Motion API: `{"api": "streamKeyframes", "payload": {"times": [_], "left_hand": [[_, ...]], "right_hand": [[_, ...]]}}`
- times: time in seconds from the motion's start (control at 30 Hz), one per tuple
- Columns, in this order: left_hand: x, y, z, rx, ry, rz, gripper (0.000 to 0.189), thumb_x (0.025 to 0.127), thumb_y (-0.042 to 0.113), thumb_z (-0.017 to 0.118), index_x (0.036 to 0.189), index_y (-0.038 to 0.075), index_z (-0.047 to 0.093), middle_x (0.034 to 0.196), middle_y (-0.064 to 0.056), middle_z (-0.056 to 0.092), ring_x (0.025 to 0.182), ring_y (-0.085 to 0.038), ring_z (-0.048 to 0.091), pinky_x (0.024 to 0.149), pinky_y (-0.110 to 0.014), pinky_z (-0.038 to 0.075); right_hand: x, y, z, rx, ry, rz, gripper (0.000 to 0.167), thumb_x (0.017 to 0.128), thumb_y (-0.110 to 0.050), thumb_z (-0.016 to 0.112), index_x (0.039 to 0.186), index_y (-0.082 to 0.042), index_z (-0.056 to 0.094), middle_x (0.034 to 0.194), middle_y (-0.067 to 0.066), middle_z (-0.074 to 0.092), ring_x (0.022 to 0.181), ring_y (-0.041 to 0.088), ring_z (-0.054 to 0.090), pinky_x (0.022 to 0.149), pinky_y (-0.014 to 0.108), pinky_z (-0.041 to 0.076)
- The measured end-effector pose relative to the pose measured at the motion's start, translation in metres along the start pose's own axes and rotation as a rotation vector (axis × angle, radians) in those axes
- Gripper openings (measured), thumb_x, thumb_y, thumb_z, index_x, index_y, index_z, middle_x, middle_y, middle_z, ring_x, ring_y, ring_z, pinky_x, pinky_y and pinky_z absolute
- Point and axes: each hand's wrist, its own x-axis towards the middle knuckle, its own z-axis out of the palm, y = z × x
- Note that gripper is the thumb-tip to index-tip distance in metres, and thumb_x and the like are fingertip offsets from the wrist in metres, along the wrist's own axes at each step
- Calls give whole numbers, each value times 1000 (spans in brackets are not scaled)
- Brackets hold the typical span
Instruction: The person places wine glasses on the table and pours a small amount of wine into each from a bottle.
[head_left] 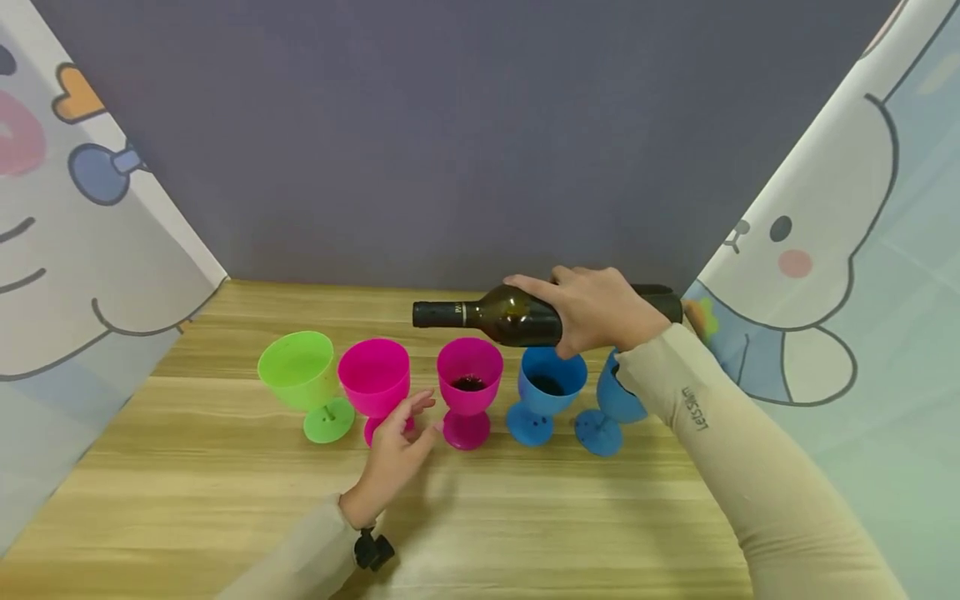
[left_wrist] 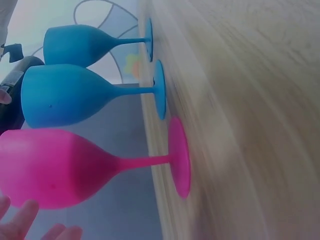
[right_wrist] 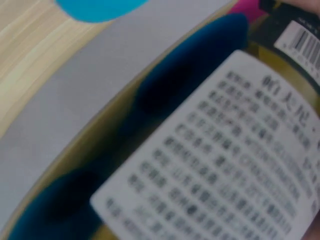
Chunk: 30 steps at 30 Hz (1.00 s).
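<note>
My right hand (head_left: 603, 310) grips a dark wine bottle (head_left: 517, 317) round its body. The bottle lies nearly level above the goblets, neck to the left, its mouth over the gap between the two pink ones. A white printed label (right_wrist: 215, 160) fills much of the right wrist view. Fingers spread, my left hand (head_left: 397, 446) is in front of the left pink goblet (head_left: 372, 367) and hides part of its stem and foot. Its fingertips reach toward the right pink goblet (head_left: 468, 367), which has dark liquid at the bottom.
A green goblet (head_left: 296, 367) stands at the row's left end. To the right are a blue goblet (head_left: 552, 375) with dark liquid and another blue goblet (head_left: 618, 396), partly behind my right sleeve. The wooden table (head_left: 187, 467) meets a grey back panel (head_left: 450, 150) and cartoon-printed side panels.
</note>
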Motion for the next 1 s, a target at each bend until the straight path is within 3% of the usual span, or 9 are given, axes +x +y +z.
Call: {"api": "streamKeyframes", "payload": {"times": [0.27, 0.47, 0.63, 0.73, 0.87, 1.0], "left_hand": [[-5, -5, -6, 6, 33, 28, 31, 83, -5, 66, 113, -6, 61, 107, -19, 67, 96, -28, 62, 75, -35, 56], [-9, -6, -14, -2, 55, 57, 25, 84, -7, 65, 108, -6, 61, 102, -18, 66, 92, -15, 63, 74, -27, 55], [-8, -4, -22, 19, 162, 78, 18, 82, -9, 64, 99, -6, 63, 87, -16, 68, 80, -2, 60, 64, -17, 51], [-7, -3, -29, 10, 243, 86, 16, 80, -10, 63, 96, -7, 63, 81, -3, 67, 78, 3, 56, 61, -14, 48], [-7, -1, -36, -14, 345, 73, 18, 81, -11, 61, 99, -11, 59, 92, -4, 61, 85, 3, 54, 63, -11, 48], [-7, 0, -40, -3, 432, 1, 27, 82, -8, 60, 107, -13, 52, 104, -17, 53, 91, -3, 52, 64, -9, 46]], "right_hand": [[7, -5, 0, 27, -14, -5, 100, 64, -35, 84, 149, -28, 33, 82, 7, 55, 62, 17, 50, 41, 27, 42], [9, -9, 2, 29, -10, -15, 100, 63, -35, 84, 149, -29, 33, 81, 5, 54, 62, 17, 49, 40, 28, 41], [11, -12, 2, 30, -14, -15, 101, 63, -35, 84, 150, -29, 32, 81, 5, 54, 62, 17, 50, 41, 28, 42], [13, -14, 3, 36, -25, -14, 100, 64, -33, 83, 150, -29, 31, 81, 5, 54, 63, 16, 50, 41, 27, 42], [15, -16, 4, 47, -33, -9, 99, 65, -30, 82, 150, -30, 31, 82, 5, 54, 63, 16, 50, 41, 27, 42], [20, -20, 5, 51, -36, -5, 101, 65, -32, 83, 150, -31, 30, 87, 7, 57, 67, 18, 52, 44, 28, 45]]}}
